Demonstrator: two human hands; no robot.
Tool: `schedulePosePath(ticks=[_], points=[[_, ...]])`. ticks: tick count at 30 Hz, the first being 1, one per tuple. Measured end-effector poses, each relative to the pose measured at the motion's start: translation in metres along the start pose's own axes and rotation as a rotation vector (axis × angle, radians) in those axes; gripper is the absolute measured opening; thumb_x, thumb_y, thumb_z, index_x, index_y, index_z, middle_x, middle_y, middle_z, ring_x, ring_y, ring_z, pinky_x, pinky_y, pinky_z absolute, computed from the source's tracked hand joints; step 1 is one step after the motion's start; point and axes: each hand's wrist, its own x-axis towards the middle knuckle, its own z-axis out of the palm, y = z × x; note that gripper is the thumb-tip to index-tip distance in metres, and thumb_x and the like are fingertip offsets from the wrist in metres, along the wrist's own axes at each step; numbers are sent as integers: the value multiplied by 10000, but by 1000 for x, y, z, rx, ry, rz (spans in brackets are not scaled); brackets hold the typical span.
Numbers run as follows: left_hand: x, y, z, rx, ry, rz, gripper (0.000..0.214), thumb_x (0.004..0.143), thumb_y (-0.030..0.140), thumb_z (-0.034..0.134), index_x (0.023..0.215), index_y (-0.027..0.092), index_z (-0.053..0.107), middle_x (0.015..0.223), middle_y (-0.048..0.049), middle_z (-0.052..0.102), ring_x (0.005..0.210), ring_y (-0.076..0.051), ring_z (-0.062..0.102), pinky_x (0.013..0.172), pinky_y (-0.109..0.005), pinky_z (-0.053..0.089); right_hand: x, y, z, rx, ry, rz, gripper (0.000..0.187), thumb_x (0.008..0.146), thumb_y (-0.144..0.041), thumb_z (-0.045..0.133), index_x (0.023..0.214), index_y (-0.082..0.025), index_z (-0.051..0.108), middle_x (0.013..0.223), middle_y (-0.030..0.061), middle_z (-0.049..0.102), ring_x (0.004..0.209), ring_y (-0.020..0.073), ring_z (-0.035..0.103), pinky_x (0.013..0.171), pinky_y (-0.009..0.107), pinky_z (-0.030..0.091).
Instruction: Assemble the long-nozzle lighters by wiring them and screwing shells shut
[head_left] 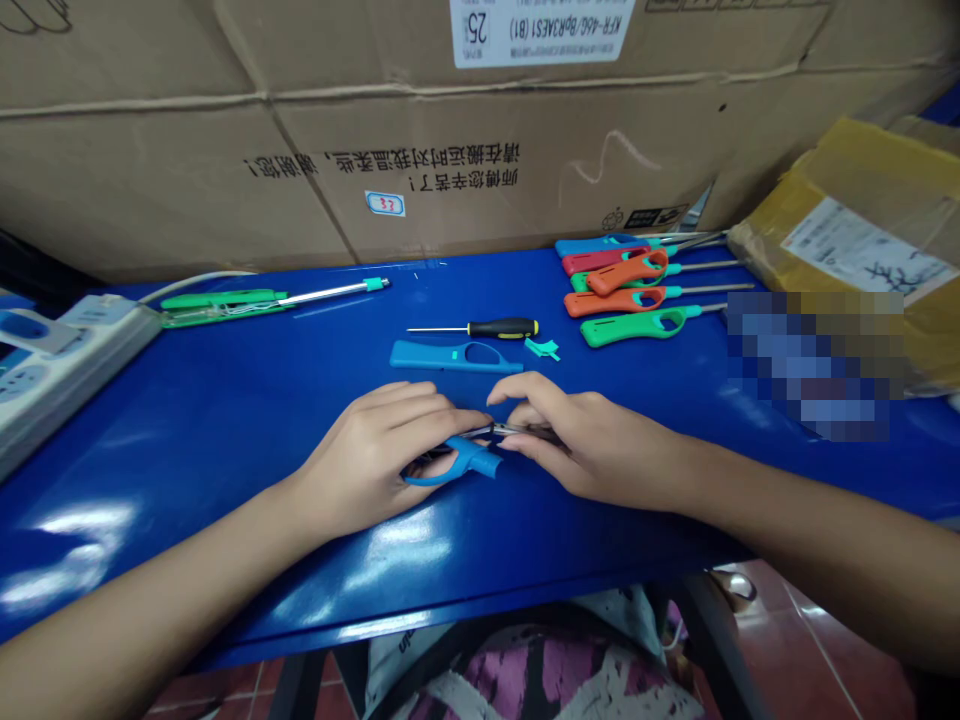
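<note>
My left hand (390, 440) is closed around the blue casing (472, 460) of an opened long-nosed lighter, its finger loop sticking out below my fingers. Inside the casing the parts are mostly covered by my palm. My right hand (570, 430) pinches a slim metal piece (506, 430), whose tip meets the left fingertips above the casing; its kind is not clear. Just beyond the hands lies the other blue casing half (435, 355), with a small turquoise trigger (544, 348) beside its right end. Behind them rests a screwdriver (502, 328) with a black and yellow handle.
Several long-nosed lighters (630, 330) in green, orange, red and blue lie at the back right, near a yellow taped parcel (862, 200). An opened green lighter (225, 308) is at the left by a white power strip (67, 360). A cardboard box (315, 200) stands behind the blue table (262, 400).
</note>
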Motion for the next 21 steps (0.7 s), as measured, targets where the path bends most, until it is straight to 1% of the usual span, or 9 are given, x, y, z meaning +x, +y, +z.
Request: schedulePosePath(ticks=[3,7,9,11,13,16,19,21], points=[[-1,-2,0,41,1,49,228,976,173,565,1198,152,609,899,-52,705,743,-163,611,653,-295,429,0,2,1,-58,-5,2,276,1030,-254,476,1298,-237,408,991,-6,751,867,164,730,715,255,476],[-1,0,-1,79,0,76,164,988,198,567,1137,165,626,946,-60,719,781,-176,622,652,-305,403,-1,5,2,-195,-18,-54,273,1032,-286,479,1290,-224,416,1052,27,751,943,207,738,722,292,487],[-1,1,-1,82,-6,82,152,1000,200,539,1112,158,633,934,-66,720,784,-182,625,650,-307,407,-1,6,2,-263,0,-93,217,1033,-300,486,1234,-224,462,1070,32,749,966,216,735,725,300,483],[1,3,-1,67,-9,72,143,999,173,514,1069,155,637,909,-64,717,767,-179,621,642,-303,411,-1,6,3,-312,13,-114,158,1037,-326,485,1154,-223,512,1038,27,745,940,215,733,720,303,478],[2,4,0,43,7,45,136,979,128,513,1024,160,637,885,-53,713,744,-169,618,638,-296,417,-1,6,5,-319,21,-117,161,1044,-348,470,1103,-216,541,998,25,737,916,208,727,731,304,482],[3,5,1,14,47,14,140,955,95,523,1004,161,636,867,-46,715,741,-162,633,654,-290,444,-1,6,6,-264,47,-101,175,1045,-346,467,1097,-205,558,1015,32,727,948,197,712,771,297,493],[3,5,3,7,59,4,133,958,109,533,1026,161,636,902,-55,732,782,-167,665,684,-292,471,-2,5,7,-213,58,-92,132,1009,-254,513,1122,-212,567,1043,23,719,956,178,700,782,277,496],[3,5,3,10,55,-6,132,963,123,533,1036,163,636,921,-57,739,800,-169,678,698,-293,482,-3,4,6,-203,63,-89,166,980,-191,523,1136,-212,572,1053,21,716,955,171,695,790,272,499]])
